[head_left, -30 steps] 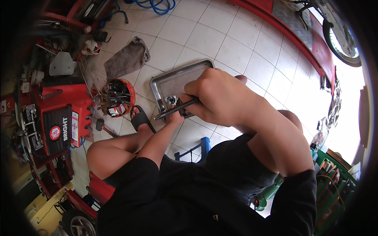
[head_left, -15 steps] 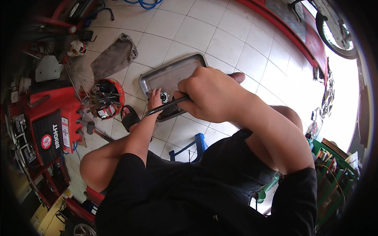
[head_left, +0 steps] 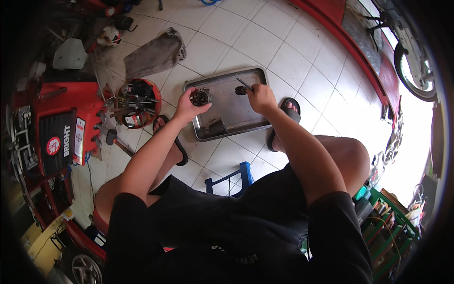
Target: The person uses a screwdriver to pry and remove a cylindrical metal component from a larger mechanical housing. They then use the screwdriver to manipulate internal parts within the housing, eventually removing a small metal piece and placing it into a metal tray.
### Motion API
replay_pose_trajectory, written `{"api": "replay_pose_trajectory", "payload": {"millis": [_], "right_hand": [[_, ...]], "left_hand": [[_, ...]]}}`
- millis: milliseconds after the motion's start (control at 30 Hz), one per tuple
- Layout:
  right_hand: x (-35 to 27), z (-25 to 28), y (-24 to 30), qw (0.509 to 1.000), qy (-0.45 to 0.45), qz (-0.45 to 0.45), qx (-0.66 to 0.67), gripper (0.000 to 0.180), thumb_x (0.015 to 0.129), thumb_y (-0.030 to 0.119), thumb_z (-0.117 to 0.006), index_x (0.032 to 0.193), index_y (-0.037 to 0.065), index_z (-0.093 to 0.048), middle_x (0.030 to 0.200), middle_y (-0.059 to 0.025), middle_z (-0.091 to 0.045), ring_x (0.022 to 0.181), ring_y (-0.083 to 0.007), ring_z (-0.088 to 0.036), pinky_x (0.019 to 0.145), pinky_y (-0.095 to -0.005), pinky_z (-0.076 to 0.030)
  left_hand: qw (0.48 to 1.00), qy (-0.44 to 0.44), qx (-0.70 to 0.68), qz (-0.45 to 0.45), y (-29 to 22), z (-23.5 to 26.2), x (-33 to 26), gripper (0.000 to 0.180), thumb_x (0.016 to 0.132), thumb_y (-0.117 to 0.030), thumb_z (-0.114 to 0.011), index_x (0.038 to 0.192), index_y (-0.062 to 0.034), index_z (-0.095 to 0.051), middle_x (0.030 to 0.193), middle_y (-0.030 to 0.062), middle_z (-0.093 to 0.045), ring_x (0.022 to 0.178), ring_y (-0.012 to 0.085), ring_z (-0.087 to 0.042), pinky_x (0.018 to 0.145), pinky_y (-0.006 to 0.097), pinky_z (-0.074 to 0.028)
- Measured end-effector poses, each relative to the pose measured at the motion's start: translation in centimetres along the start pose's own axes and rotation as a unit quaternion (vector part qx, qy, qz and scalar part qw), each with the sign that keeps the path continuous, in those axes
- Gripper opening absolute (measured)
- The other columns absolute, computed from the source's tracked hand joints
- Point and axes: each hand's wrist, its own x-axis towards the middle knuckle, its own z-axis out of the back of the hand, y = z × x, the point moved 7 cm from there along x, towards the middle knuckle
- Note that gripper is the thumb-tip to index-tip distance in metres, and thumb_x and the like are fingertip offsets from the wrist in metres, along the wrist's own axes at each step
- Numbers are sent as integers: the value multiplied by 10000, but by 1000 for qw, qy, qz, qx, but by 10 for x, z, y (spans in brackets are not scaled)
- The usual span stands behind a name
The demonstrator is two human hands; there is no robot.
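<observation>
My left hand (head_left: 187, 108) is closed around a round metal part (head_left: 201, 98) with a dark, open inside, held over the left side of a shallow metal tray (head_left: 236, 136). Over the tray's right side, my right hand (head_left: 262, 98) grips a slim dark screwdriver-like tool (head_left: 244, 84), its shaft pointing up and left. Just beside those fingers is a small dark ridged part (head_left: 240, 90); whether it is held or lies in the tray I cannot tell. A dark cup-shaped piece (head_left: 217, 127) lies in the tray near its front edge.
A grey rag (head_left: 153, 54) lies on the tiles beyond the tray. Left stand a red bucket of tools (head_left: 158, 102), a hammer (head_left: 111, 137) and a red machine (head_left: 66, 104). A blue stand (head_left: 245, 176) sits between my legs. A motorcycle wheel (head_left: 414, 73) is far right.
My right hand has dropped from close in front of me to the tray, still with the slim tool. My left hand now shows the round part raised in its fingers.
</observation>
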Motion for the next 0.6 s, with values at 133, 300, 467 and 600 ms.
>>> {"api": "replay_pose_trajectory", "payload": {"millis": [133,300,467,600], "right_hand": [[-12,-73,-28,993,-46,-94,54,418,970,373,-573,952,1,-761,939,-314,-696,966,-502,-665,885,-551,-524],[-12,-129,-35,993,-61,-57,78,475,985,386,-550,907,-39,-747,856,-307,-704,901,-481,-700,827,-529,-532],[-5,-171,-93,981,17,-120,153,470,987,401,-550,905,-13,-758,886,-284,-720,970,-457,-705,875,-518,-526],[-5,-177,-138,973,4,-183,143,518,976,449,-566,897,-27,-755,897,-283,-726,965,-437,-718,885,-505,-530]], "left_hand": [[998,40,11,-36,-140,48,-55,660,735,-129,-912,1250,-45,-507,1112,38,-611,1024,121,-593,932,278,-501],[990,-51,-8,-129,-238,100,-139,663,711,-112,-919,1211,-46,-489,1119,78,-601,1053,119,-591,916,268,-523],[966,-96,-232,-56,-244,109,-175,656,747,-33,-901,1230,-45,-458,1093,52,-613,948,112,-637,897,272,-537],[955,-100,-256,-111,-262,104,-181,609,800,-21,-857,1286,-11,-491,1047,49,-635,947,108,-648,855,281,-549]]}}
